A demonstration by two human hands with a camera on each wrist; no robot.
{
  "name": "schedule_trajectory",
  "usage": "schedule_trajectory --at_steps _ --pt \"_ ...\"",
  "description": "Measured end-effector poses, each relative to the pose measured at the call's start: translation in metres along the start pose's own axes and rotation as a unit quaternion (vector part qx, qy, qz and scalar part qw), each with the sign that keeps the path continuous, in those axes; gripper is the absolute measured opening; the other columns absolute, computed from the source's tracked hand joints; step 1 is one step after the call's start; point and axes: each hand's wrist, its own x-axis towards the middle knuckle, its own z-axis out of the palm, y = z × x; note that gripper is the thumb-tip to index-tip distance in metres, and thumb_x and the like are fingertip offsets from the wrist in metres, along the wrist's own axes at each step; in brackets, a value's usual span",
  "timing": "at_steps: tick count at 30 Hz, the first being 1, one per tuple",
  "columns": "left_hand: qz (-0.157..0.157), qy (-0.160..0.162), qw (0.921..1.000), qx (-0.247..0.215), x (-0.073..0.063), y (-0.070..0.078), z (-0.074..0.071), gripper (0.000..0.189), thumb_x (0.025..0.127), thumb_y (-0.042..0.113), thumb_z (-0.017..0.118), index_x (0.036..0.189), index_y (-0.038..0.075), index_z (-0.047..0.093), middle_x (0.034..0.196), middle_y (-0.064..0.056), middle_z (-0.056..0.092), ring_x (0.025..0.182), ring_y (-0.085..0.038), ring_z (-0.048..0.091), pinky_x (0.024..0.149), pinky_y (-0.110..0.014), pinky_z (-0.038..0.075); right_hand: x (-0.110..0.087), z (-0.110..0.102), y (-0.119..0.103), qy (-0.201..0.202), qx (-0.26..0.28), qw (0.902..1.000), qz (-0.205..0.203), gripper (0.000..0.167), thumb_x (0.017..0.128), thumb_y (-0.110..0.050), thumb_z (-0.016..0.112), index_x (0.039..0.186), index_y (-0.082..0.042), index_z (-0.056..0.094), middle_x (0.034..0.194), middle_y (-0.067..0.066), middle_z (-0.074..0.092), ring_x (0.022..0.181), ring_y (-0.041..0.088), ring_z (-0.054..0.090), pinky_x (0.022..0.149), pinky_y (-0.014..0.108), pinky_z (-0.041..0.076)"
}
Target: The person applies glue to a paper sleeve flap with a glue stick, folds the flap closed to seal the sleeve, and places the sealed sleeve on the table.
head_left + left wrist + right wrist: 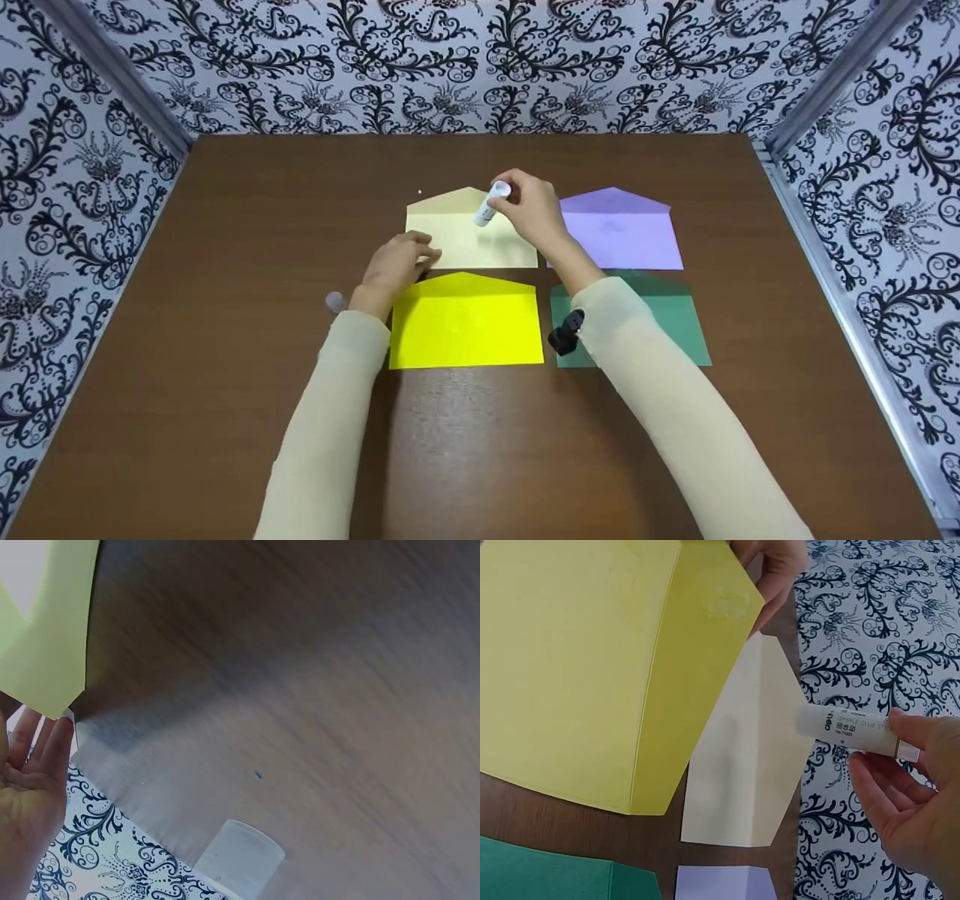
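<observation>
My right hand (531, 208) pinches a white glue stick (493, 202) above the cream envelope (457, 236). In the right wrist view, the thumb and fingers grip the glue stick (855, 731) by one end. My left hand (397, 266) is by the cream envelope's lower left corner, its fingertips over that edge. Its fingers look relaxed in the left wrist view, beside a yellow flap corner. Nearer the person lies a bright yellow envelope (465, 322), flap opened away; a shiny smear (731, 601) shows on the flap in the right wrist view.
A purple envelope (622, 236) lies right of the cream one. A green envelope (675, 330) is partly under the right forearm. The translucent cap (336, 302) rests on the brown table (225, 375) beside the left wrist. Patterned walls (405, 67) surround the table.
</observation>
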Motion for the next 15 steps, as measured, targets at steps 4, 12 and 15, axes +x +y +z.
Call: schedule_trajectory --at_steps 4,12,15 --pt "0.001 -0.006 0.9998 0.016 -0.001 0.001 -0.001 0.03 0.099 0.019 0.062 0.127 0.019 0.07 0.148 -0.003 0.055 0.138 -0.031 0.049 0.118 -0.047 0.039 0.005 0.006 0.002 -0.018 -0.028 0.9995 0.0 0.027 0.093 -0.018 0.072 0.118 -0.008 0.067 0.118 0.009 0.071 0.104 0.022 0.067 0.093 0.034 0.055" --pt "-0.007 -0.012 0.999 0.043 -0.003 0.001 -0.004 0.032 0.099 0.018 0.061 0.13 0.022 0.068 0.151 -0.002 0.052 0.139 -0.032 0.05 0.118 -0.047 0.039 0.014 0.022 0.005 -0.062 -0.1 0.9929 -0.015 0.029 0.095 -0.02 0.068 0.121 -0.009 0.065 0.123 0.01 0.068 0.108 0.024 0.064 0.098 0.035 0.054" --pt "-0.006 -0.016 0.9992 0.035 -0.002 0.001 -0.004 0.032 0.1 0.018 0.06 0.13 0.023 0.067 0.151 -0.003 0.051 0.139 -0.032 0.049 0.118 -0.047 0.039 0.015 0.027 0.007 -0.063 -0.13 0.9894 -0.017 0.029 0.095 -0.021 0.068 0.122 -0.01 0.065 0.123 0.009 0.069 0.111 0.025 0.064 0.101 0.038 0.053"
